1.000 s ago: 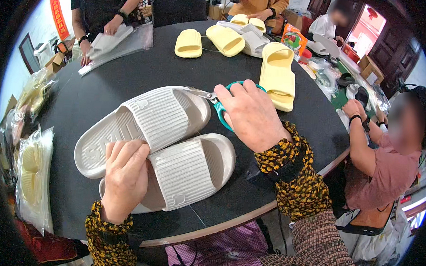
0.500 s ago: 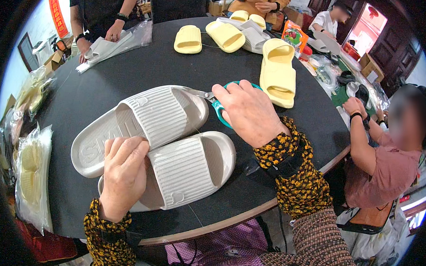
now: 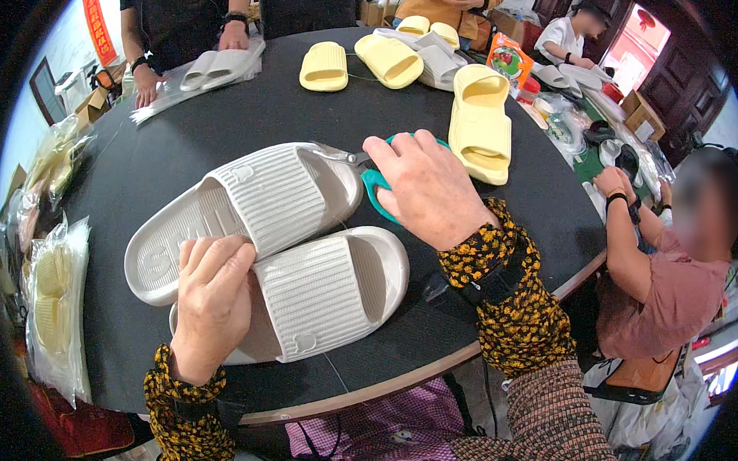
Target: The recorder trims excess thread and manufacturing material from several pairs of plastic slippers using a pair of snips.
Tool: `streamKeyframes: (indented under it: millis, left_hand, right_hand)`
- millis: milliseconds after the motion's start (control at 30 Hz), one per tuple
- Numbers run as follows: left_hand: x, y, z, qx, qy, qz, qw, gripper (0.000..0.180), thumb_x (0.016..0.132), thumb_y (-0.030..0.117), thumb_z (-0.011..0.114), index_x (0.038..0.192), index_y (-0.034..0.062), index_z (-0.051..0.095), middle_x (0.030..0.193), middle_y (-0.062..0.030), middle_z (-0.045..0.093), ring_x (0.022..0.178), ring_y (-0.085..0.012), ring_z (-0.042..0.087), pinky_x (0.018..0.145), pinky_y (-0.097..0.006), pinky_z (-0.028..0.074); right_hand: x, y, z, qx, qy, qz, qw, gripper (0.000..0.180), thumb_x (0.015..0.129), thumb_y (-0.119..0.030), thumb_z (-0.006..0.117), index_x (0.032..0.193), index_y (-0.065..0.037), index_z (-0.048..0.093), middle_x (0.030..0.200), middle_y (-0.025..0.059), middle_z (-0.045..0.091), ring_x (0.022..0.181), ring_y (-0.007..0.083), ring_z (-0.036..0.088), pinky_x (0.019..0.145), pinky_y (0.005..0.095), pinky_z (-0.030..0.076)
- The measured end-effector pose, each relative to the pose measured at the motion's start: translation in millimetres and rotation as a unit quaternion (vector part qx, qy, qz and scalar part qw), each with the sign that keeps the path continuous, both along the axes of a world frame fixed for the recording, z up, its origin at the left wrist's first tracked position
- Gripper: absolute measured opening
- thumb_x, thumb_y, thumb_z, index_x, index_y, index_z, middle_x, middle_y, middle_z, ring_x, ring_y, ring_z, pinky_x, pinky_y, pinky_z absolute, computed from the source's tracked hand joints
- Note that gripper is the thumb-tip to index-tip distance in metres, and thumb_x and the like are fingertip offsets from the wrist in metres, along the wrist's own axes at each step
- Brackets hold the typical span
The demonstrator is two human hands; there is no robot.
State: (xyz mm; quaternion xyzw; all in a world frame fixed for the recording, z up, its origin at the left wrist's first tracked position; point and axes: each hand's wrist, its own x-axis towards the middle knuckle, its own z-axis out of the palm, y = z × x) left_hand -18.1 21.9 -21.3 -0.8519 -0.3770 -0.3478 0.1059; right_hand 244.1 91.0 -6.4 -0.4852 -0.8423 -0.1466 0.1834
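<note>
Two light grey slide slippers lie side by side before me on the black table. My left hand grips them where they meet near the footbeds, its fingers over the edge of the upper slipper. The lower slipper sits partly under that hand. My right hand is closed round teal-handled scissors. Their metal blades reach to the toe opening of the upper slipper; the tips are hard to make out against the rim.
Several pale yellow slippers lie beyond my right hand. Bagged slippers line the left edge. Across the table, a person's hands handle bagged grey slippers. A person in pink works at the right. The table's wooden edge runs nearest me.
My right hand and the scissors have shifted very slightly; both grey slippers stay in place. Across the table, the person's hands have moved apart, and the bagged pair there lies flatter.
</note>
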Motion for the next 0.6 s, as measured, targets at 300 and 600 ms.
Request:
streamKeyframes:
  millis: [300, 600]
  left_hand:
    - [0, 2, -3, -0.009, -0.008, -0.001, 1.0, 0.027, 0.065, -0.009, 0.058, 0.091, -0.0032, 0.06, 0.092, -0.0125, 0.061, 0.082, -0.0273, 0.056, 0.075, -0.037, 0.04]
    - [-9, 3, -3, 0.025, -0.034, 0.097, 0.994, 0.025, 0.069, -0.009, 0.057, 0.093, -0.0053, 0.06, 0.092, -0.0144, 0.06, 0.084, -0.0298, 0.055, 0.077, -0.038, 0.041]
  right_hand:
    - [0, 0, 0, -0.023, 0.004, -0.007, 1.0, 0.038, 0.077, -0.015, 0.065, 0.112, -0.005, 0.051, 0.089, 0.0109, 0.057, 0.089, 0.0279, 0.056, 0.075, 0.0388, 0.049]
    - [-3, 0, 3, 0.021, 0.096, 0.008, 0.995, 0.033, 0.077, -0.018, 0.063, 0.105, -0.005, 0.051, 0.093, 0.0152, 0.059, 0.091, 0.0315, 0.058, 0.076, 0.0422, 0.05]
